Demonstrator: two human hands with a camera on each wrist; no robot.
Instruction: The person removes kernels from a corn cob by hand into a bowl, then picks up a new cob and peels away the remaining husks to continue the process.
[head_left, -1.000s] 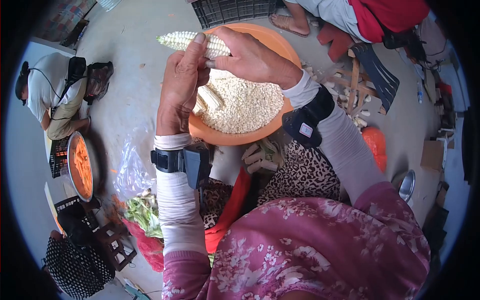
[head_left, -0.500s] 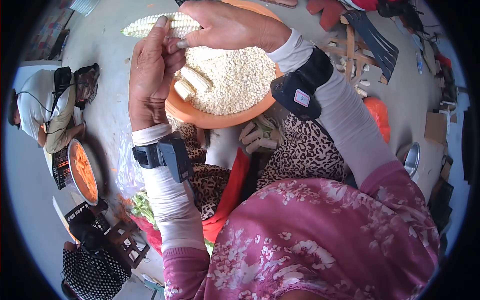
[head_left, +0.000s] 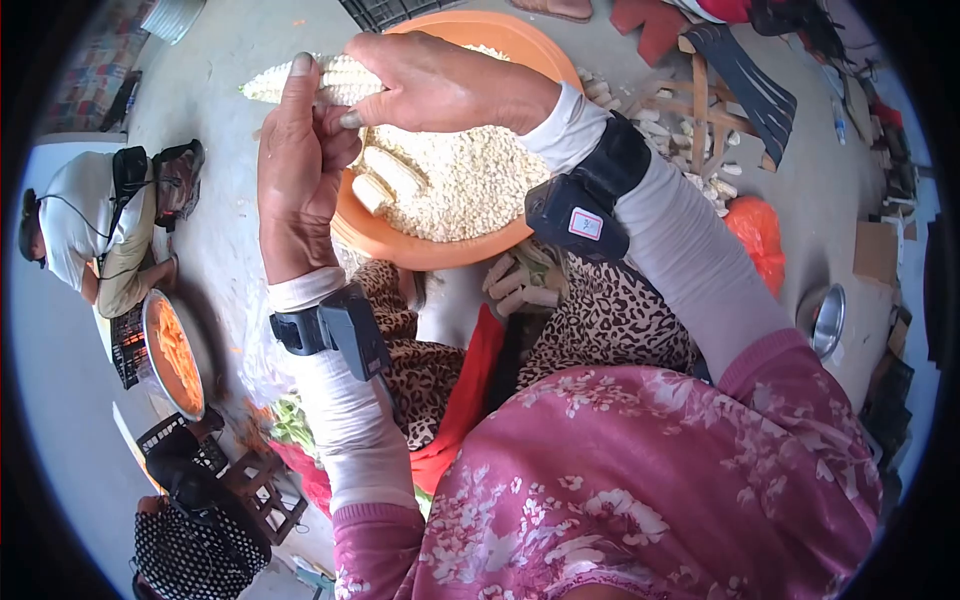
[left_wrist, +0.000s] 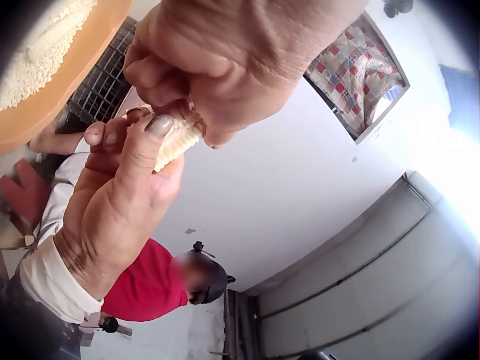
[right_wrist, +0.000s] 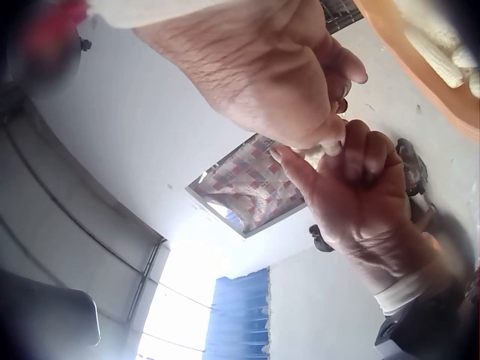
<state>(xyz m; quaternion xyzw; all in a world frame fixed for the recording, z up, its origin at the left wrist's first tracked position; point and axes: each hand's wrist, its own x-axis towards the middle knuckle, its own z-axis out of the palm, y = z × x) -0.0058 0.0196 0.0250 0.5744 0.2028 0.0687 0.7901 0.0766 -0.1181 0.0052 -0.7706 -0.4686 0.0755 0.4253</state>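
A pale ear of corn [head_left: 347, 78] is held crosswise between both hands over the far left rim of an orange basin [head_left: 425, 252]. My left hand [head_left: 298, 175] grips it from the near side, thumb laid across the kernels. The right hand [head_left: 450, 85] wraps round the ear's right end and hides it. In the left wrist view, the right thumb [left_wrist: 139, 154] lies along the ear close to the left fingers. Loose white kernels [head_left: 475, 180] fill the basin, and two cobs [head_left: 395, 172] lie on them at its left side.
Bare cobs [head_left: 525, 292] lie near my feet, and more are scattered beside a wooden stool [head_left: 700, 110] on the right. At left, a person in a white shirt [head_left: 85, 205] bends near a metal bowl of orange strips [head_left: 172, 345]. A black crate [head_left: 385, 12] stands behind the basin.
In the head view, both hands and the ear sit further left than a second ago; they rose, then dropped slightly. The basin shifted left in view too. Both hands keep their grip.
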